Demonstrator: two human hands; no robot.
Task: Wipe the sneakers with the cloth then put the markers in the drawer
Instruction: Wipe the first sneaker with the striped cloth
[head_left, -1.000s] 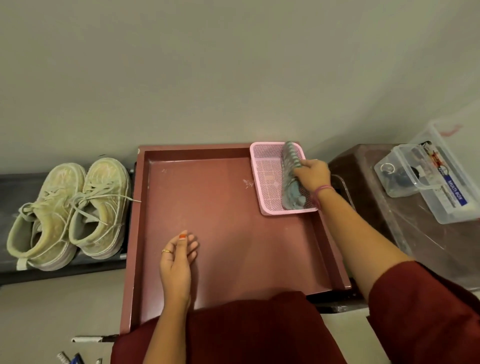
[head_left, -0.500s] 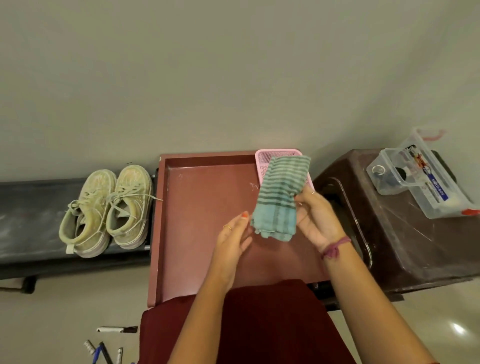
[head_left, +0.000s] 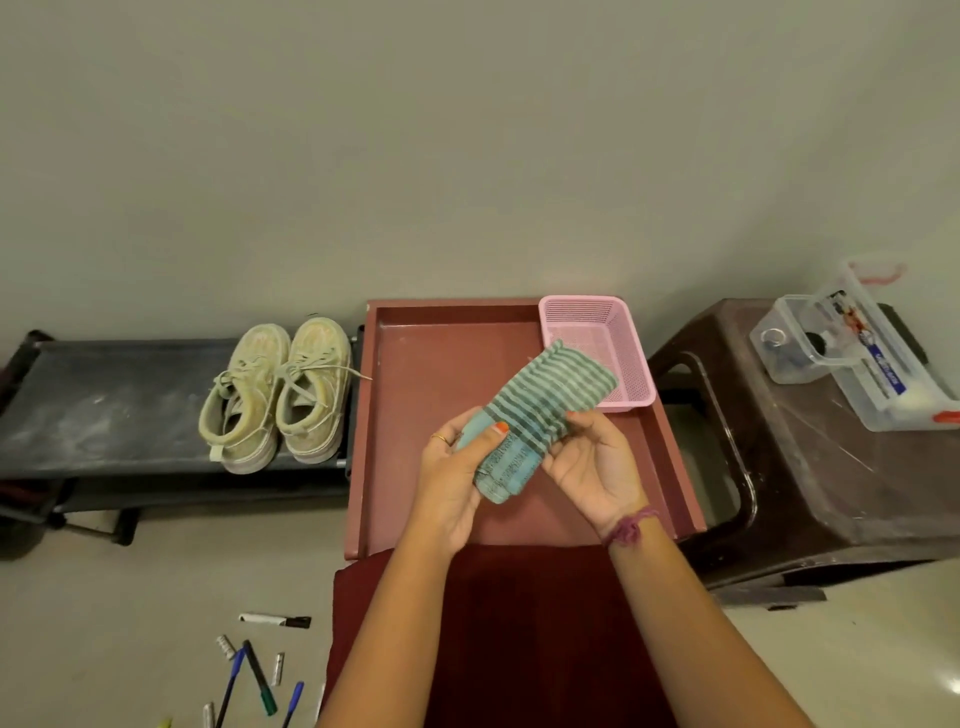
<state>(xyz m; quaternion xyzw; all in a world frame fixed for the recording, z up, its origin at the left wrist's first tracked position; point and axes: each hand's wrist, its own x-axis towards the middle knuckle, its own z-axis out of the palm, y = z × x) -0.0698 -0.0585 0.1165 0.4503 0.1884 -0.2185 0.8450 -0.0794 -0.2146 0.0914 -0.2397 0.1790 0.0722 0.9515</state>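
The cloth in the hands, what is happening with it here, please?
A person holds a striped teal cloth in both hands, the left hand and the right hand, above an open reddish drawer. A pink basket sits in the drawer's far right corner. The pair of sneakers stands on a dark low rack to the left, not yet touched. The markers lie scattered on the floor, none in the drawer.

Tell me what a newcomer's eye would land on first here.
First the striped cloth, held by both hands, left hand and right hand, above the open red drawer. Next the pale sneakers side by side on the dark rack to the left. Then the markers scattered on the floor at lower left, and the pink basket in the drawer's far right corner.
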